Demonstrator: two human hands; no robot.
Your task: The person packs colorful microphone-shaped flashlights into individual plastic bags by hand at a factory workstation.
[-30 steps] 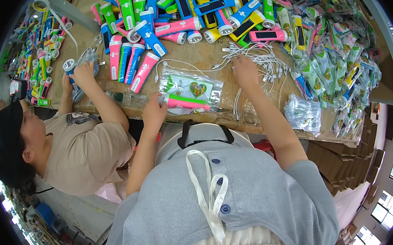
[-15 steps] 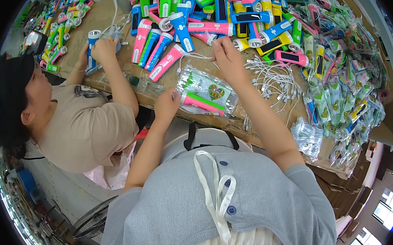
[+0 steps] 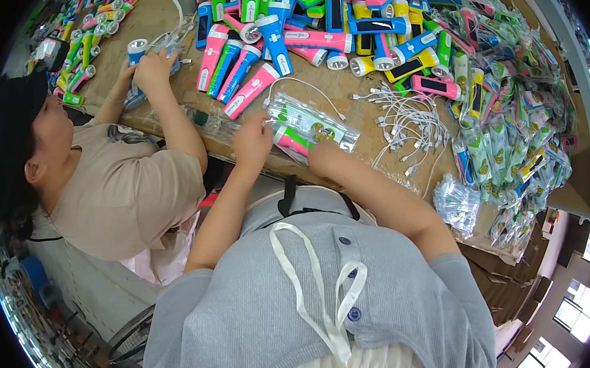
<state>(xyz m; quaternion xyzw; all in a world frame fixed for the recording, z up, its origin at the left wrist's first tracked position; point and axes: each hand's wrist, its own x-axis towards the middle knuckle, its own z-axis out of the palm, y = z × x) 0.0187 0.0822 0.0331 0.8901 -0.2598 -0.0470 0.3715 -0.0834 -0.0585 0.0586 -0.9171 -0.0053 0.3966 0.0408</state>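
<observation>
Near the table's front edge lies a pink-and-green flashlight point(image 3: 291, 142), beside clear plastic bags point(image 3: 296, 108) with a green printed card. My right hand point(image 3: 329, 158) is closed over the flashlight's right end and hides it. At the flashlight's left end, my left hand point(image 3: 253, 143) has thumb and finger pinched at what looks like the edge of a clear plastic bag. Just beyond, a white charging cable point(image 3: 312, 83) arcs over the bags, its right end on the cardboard. Whether the flashlight is inside a bag I cannot tell.
Loose coloured flashlights point(image 3: 339, 34) pile up at the back. White cables point(image 3: 410, 124) lie tangled to the right, near a stack of clear bags point(image 3: 457, 203). Bagged flashlights point(image 3: 509, 121) heap at far right. On my left a co-worker point(image 3: 123, 175) handles a blue flashlight point(image 3: 137, 53).
My right hand has let go of the white cable and come down toward me onto the flashlight. My left hand has shifted slightly right and away from me. The cable now lies across the bags.
</observation>
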